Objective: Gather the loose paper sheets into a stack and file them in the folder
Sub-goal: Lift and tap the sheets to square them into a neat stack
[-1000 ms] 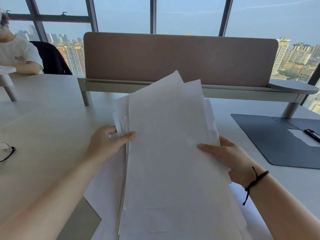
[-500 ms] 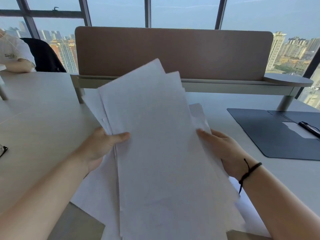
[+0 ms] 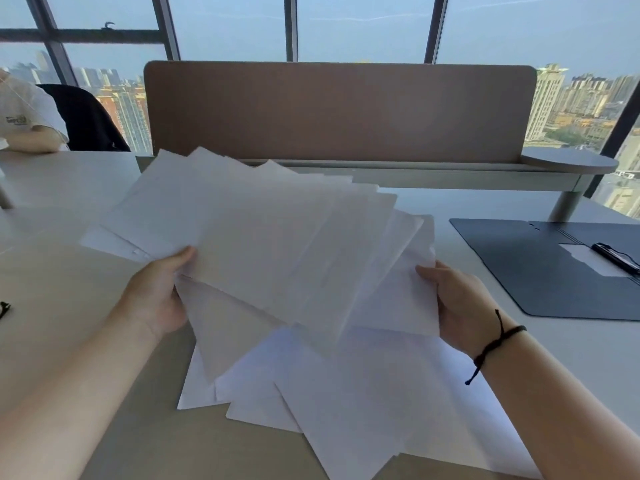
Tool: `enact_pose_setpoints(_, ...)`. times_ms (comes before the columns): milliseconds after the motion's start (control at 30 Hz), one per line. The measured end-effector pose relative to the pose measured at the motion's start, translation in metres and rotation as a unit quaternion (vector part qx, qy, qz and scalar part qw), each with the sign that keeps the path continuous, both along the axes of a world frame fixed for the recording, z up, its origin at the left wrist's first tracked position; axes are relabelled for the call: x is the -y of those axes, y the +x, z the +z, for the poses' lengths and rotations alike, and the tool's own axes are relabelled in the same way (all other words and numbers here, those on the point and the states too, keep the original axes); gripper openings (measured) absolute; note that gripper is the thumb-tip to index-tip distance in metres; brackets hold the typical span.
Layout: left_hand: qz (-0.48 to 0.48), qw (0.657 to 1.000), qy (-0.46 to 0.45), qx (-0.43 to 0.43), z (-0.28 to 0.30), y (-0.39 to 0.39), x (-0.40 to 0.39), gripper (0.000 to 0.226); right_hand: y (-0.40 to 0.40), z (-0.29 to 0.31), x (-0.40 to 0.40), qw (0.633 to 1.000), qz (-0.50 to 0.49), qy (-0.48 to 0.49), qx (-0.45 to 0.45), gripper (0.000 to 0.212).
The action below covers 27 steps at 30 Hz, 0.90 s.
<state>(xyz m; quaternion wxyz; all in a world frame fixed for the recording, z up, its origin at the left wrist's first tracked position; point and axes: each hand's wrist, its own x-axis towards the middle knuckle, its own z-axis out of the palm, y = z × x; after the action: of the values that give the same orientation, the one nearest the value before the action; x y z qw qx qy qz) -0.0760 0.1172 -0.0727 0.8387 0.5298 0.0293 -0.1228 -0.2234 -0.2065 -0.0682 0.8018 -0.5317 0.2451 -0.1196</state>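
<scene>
I hold a fanned bundle of several white paper sheets (image 3: 277,244) above the table, tilted to the left with its corners spread apart. My left hand (image 3: 157,296) grips the bundle's left edge, thumb on top. My right hand (image 3: 457,303) grips its right edge; a black cord is on that wrist. More loose sheets (image 3: 346,403) lie overlapping on the table under the bundle. The dark blue folder (image 3: 540,268) lies open flat at the right, apart from my hands, with a black clip (image 3: 614,258) and a white sheet inside it.
A brown divider panel (image 3: 339,109) on a grey shelf stands across the back of the table. A person in a white shirt (image 3: 24,119) sits at the far left by a black chair. A dark object (image 3: 4,308) lies at the left edge.
The bundle has swung from nearly upright to tilted leftward and fanned out wider. Both hands have moved lower and further apart, and the sheets lying underneath have come into view.
</scene>
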Motion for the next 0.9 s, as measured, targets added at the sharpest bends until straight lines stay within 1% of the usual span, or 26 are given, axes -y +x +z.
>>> enact_pose_setpoints(67, 0.013, 1.000, 0.013, 0.005, -0.001, -0.002, 0.004, 0.021, 0.001, 0.001, -0.004, 0.999, 0.009, 0.024, 0.021, 0.035)
enact_pose_setpoints(133, 0.046, 0.999, 0.021, 0.010, -0.002, -0.005, 0.009, 0.018, 0.001, 0.001, -0.009, 0.997, -0.001, 0.057, 0.049, 0.037)
enact_pose_setpoints(267, 0.058, 0.998, -0.008, -0.010, -0.007, -0.011, 0.023, 0.024, 0.003, -0.002, -0.025, 0.985, 0.014, 0.145, 0.090, 0.034)
enact_pose_setpoints(333, 0.058, 0.998, -0.016, -0.011, -0.010, -0.015, 0.030, 0.022, 0.000, 0.000, -0.035, 0.978, 0.060, 0.175, 0.094, 0.043)
enact_pose_setpoints(400, 0.057, 0.998, -0.019, -0.004, -0.012, -0.018, 0.036, 0.019, -0.003, 0.004, -0.040, 0.975, 0.122, 0.152, 0.104, 0.060)
enact_pose_setpoints(433, 0.058, 0.998, -0.018, -0.003, -0.012, -0.019, 0.038, 0.018, -0.004, 0.005, -0.041, 0.976, 0.133, 0.138, 0.104, 0.064)
enact_pose_setpoints(467, 0.054, 0.998, -0.017, -0.003, -0.013, -0.020, 0.039, 0.019, -0.004, 0.005, -0.042, 0.977, 0.132, 0.131, 0.102, 0.063)
enact_pose_setpoints(567, 0.028, 1.000, -0.009, -0.006, -0.012, -0.022, 0.039, 0.020, 0.000, -0.001, -0.042, 0.990, 0.085, 0.097, 0.054, 0.034)
enact_pose_setpoints(600, 0.020, 1.000, -0.008, -0.005, -0.012, -0.023, 0.039, 0.021, 0.001, -0.003, -0.042, 0.994, 0.066, 0.083, 0.035, 0.029)
enact_pose_setpoints(667, 0.011, 1.000, -0.015, -0.004, -0.012, -0.023, 0.039, 0.023, 0.002, -0.004, -0.042, 0.996, 0.049, 0.070, 0.020, 0.026)
enact_pose_setpoints(733, -0.001, 1.000, -0.021, -0.001, -0.010, -0.023, 0.038, 0.027, 0.000, -0.002, -0.041, 0.996, 0.043, 0.078, 0.031, 0.023)
enact_pose_setpoints(800, -0.014, 0.999, -0.038, -0.001, -0.007, -0.023, 0.036, 0.032, -0.002, 0.001, -0.038, 0.994, 0.038, 0.087, 0.059, 0.020)
enact_pose_setpoints(867, -0.019, 0.998, -0.061, 0.000, -0.001, -0.024, 0.031, 0.032, -0.004, 0.002, -0.035, 0.989, 0.060, 0.099, 0.097, 0.024)
enact_pose_setpoints(900, -0.018, 0.997, -0.076, 0.006, 0.001, -0.024, 0.029, 0.035, -0.006, 0.003, -0.034, 0.985, 0.079, 0.103, 0.114, 0.027)
